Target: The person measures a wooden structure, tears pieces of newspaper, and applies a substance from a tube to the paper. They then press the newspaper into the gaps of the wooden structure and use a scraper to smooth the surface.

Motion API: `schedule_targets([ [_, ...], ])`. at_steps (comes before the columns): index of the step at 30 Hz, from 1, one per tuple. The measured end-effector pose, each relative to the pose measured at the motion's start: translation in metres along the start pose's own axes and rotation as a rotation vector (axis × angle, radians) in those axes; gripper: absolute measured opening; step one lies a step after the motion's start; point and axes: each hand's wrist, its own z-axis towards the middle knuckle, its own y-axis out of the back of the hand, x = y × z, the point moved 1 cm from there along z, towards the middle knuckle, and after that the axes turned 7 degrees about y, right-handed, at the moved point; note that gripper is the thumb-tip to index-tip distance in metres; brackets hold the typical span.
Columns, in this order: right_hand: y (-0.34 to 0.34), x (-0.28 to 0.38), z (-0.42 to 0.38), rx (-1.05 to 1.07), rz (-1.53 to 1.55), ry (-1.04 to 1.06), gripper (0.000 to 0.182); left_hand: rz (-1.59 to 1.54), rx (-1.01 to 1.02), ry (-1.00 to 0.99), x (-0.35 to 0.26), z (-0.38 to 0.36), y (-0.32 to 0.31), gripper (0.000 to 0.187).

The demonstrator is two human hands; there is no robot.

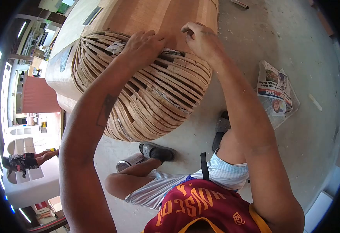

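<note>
A large rounded wooden form [158,97] of curved, layered strips with dark gaps lies in front of me, joined to a smooth plywood surface [158,19]. My left hand [144,46] rests over the upper edge of the strips, its fingers bent; whatever lies under them is hidden. A crumpled greyish scrap [115,47] shows beside it. To the right, my right hand [201,39] is just above the edge of the strips, with its fingers curled and the index finger and thumb near each other. Nothing can be made out between them.
Newspaper [276,91] on clear plastic lies on the floor at right. A metal can [130,161] stands by my foot. A pipe piece [240,4] lies at the top. Another person [24,161] is far left, near white shelving [22,139]. A red ribbed object [40,95] is at left.
</note>
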Motion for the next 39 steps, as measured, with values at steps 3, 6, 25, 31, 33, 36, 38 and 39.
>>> schedule_targets([
  [3, 0.003, 0.003, -0.005, -0.047, -0.035, 0.049, 0.024, 0.084, 0.007, -0.018, 0.002, 0.004, 0.006, 0.012],
  [6, 0.013, 0.003, -0.012, -0.008, -0.034, 0.041, 0.027, 0.145, -0.011, -0.047, 0.010, 0.009, 0.009, 0.010],
  [25, -0.014, -0.028, -0.006, 0.168, 0.087, 0.086, 0.017, -0.114, 0.103, 0.123, -0.002, 0.017, -0.004, 0.020],
  [31, -0.014, -0.025, -0.005, 0.265, 0.077, 0.017, 0.020, -0.172, 0.233, 0.190, -0.003, 0.015, -0.004, 0.020],
  [33, -0.015, -0.023, -0.003, 0.308, 0.058, 0.030, 0.022, -0.158, 0.276, 0.194, -0.004, 0.016, -0.001, 0.021],
  [36, -0.012, -0.021, -0.001, 0.316, 0.049, 0.029, 0.021, -0.161, 0.309, 0.197, -0.003, 0.018, 0.004, 0.020],
  [38, -0.011, -0.017, -0.002, 0.273, 0.037, 0.019, 0.019, -0.147, 0.308, 0.181, -0.003, 0.021, 0.003, 0.020],
  [39, -0.012, -0.016, -0.003, 0.253, 0.031, 0.014, 0.018, -0.128, 0.301, 0.166, -0.003, 0.023, 0.002, 0.019],
])
